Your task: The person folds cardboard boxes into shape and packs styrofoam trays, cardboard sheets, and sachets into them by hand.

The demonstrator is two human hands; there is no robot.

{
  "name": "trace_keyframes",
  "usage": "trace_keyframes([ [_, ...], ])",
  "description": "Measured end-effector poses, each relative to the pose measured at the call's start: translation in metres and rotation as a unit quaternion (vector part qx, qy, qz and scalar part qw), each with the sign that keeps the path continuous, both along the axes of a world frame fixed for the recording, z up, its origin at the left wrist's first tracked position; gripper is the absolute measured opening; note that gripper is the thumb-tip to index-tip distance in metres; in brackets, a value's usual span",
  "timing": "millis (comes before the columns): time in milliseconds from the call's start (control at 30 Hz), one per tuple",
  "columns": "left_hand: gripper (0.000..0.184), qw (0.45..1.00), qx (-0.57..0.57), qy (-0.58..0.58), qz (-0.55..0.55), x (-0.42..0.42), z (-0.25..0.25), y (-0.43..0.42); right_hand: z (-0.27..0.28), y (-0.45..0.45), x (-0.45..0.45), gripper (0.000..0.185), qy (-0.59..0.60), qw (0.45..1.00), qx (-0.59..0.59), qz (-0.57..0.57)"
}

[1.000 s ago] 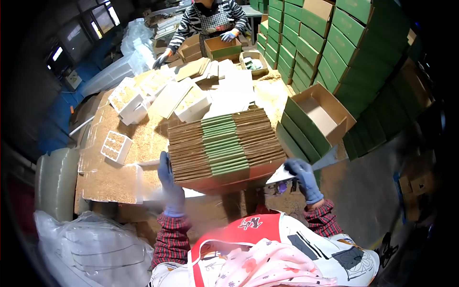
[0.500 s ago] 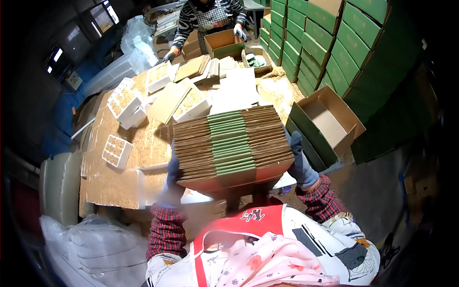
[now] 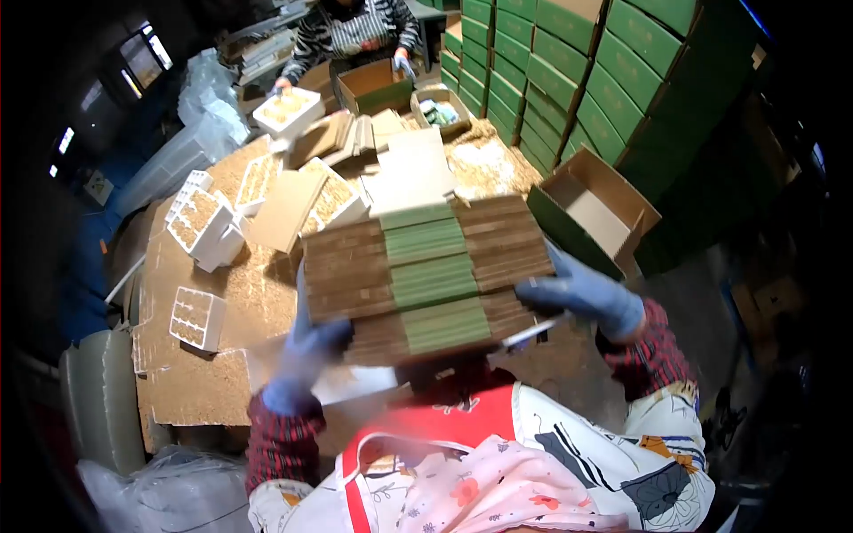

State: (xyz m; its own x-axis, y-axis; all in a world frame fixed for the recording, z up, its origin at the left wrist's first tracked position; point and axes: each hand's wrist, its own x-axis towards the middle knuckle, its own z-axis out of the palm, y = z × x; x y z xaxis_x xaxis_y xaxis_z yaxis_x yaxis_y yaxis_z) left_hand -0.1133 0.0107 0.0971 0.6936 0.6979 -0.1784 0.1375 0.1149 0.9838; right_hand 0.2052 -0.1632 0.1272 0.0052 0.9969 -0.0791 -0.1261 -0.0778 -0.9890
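Observation:
A thick stack of folded brown cardboard with a green band down its middle (image 3: 435, 275) is held up in front of my body, above the table's near edge. My left hand (image 3: 306, 346), in a blue glove, grips its left end. At the right end, my right hand (image 3: 586, 291), also gloved in blue, has its fingers pressed against the cardboard. The stack is slightly blurred. An open green and brown box (image 3: 591, 209) stands just beyond my right hand.
Sawdust covers the table (image 3: 191, 382), with white foam trays (image 3: 197, 317) at left. Loose cardboard sheets (image 3: 413, 169) lie mid-table. Tall stacks of green boxes (image 3: 613, 84) rise at right. Across the table a person (image 3: 360, 31) holds a white tray (image 3: 289, 111) beside an open box.
The stack has tilted, showing more of its folded edges, and both hands have shifted on its ends. Across the table, the person has lifted a white tray.

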Motion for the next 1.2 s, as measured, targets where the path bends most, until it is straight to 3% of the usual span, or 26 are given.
trace_keyframes([
  [33, 0.086, 0.999, -0.036, 0.035, 0.002, -0.001, -0.004, 0.011, 0.001, 0.006, 0.005, 0.075, 0.001, 0.999, -0.047, -0.005],
  [67, 0.087, 0.997, -0.048, -0.057, -0.012, 0.017, 0.005, 0.007, 0.003, 0.011, 0.009, 0.071, 0.002, 0.996, -0.094, -0.010],
  [133, 0.089, 0.991, 0.078, -0.111, -0.018, 0.013, 0.006, 0.003, 0.003, 0.007, 0.012, 0.070, -0.106, 0.993, 0.039, -0.026],
  [167, 0.089, 0.980, 0.123, -0.153, -0.007, 0.009, 0.003, -0.001, 0.021, -0.007, 0.003, 0.073, -0.168, 0.984, 0.015, -0.053],
  [200, 0.088, 0.975, 0.134, -0.175, 0.002, 0.009, 0.013, -0.011, 0.031, -0.014, -0.009, 0.073, -0.139, 0.987, 0.013, -0.073],
  [267, 0.087, 0.985, 0.110, -0.135, 0.001, 0.013, 0.027, -0.013, 0.035, -0.011, -0.005, 0.069, -0.062, 0.997, 0.010, -0.055],
  [300, 0.086, 0.989, 0.124, -0.086, 0.004, 0.018, 0.025, -0.008, 0.038, -0.007, 0.000, 0.065, -0.183, 0.975, -0.092, -0.087],
  [333, 0.088, 0.991, 0.109, -0.083, 0.006, 0.018, 0.026, -0.008, 0.034, -0.005, 0.000, 0.061, -0.195, 0.976, -0.025, -0.097],
  [400, 0.091, 0.964, 0.212, -0.157, 0.038, 0.016, 0.031, -0.013, 0.039, -0.021, -0.003, 0.062, -0.257, 0.950, 0.111, -0.140],
  [467, 0.091, 0.929, 0.284, -0.231, 0.052, 0.016, 0.047, -0.021, 0.045, -0.031, -0.013, 0.063, -0.208, 0.948, 0.161, -0.180],
  [533, 0.084, 0.937, 0.255, -0.232, 0.057, 0.021, 0.055, -0.023, 0.053, -0.029, 0.001, 0.064, -0.200, 0.960, 0.142, -0.134],
  [600, 0.080, 0.935, 0.264, -0.230, 0.060, 0.019, 0.059, -0.023, 0.040, -0.032, 0.023, 0.058, -0.184, 0.963, 0.112, -0.164],
  [700, 0.075, 0.907, 0.307, -0.279, 0.069, 0.007, 0.076, -0.021, 0.056, -0.045, 0.027, 0.049, 0.062, 0.894, 0.358, -0.263],
  [767, 0.073, 0.899, 0.307, -0.306, 0.063, -0.002, 0.090, -0.012, 0.102, -0.036, 0.021, 0.044, 0.064, 0.902, 0.427, -0.012],
  [800, 0.072, 0.897, 0.300, -0.319, 0.059, -0.005, 0.094, -0.005, 0.113, -0.029, 0.026, 0.043, -0.018, 0.885, 0.461, -0.058],
  [900, 0.072, 0.920, 0.207, -0.331, 0.045, -0.004, 0.076, 0.030, 0.133, -0.025, 0.030, 0.041, -0.247, 0.786, 0.530, -0.199],
  [967, 0.072, 0.942, 0.099, -0.319, 0.035, 0.007, 0.034, 0.057, 0.161, -0.017, 0.004, 0.040, -0.265, 0.776, 0.536, -0.201],
  [1100, 0.077, 0.947, -0.143, -0.286, -0.012, 0.026, -0.077, 0.065, 0.172, -0.014, 0.036, 0.037, -0.258, 0.750, 0.557, -0.246],
  [1200, 0.077, 0.935, -0.268, -0.215, -0.088, 0.016, -0.098, 0.031, 0.160, -0.033, 0.087, 0.035, -0.201, 0.743, 0.566, -0.295],
])
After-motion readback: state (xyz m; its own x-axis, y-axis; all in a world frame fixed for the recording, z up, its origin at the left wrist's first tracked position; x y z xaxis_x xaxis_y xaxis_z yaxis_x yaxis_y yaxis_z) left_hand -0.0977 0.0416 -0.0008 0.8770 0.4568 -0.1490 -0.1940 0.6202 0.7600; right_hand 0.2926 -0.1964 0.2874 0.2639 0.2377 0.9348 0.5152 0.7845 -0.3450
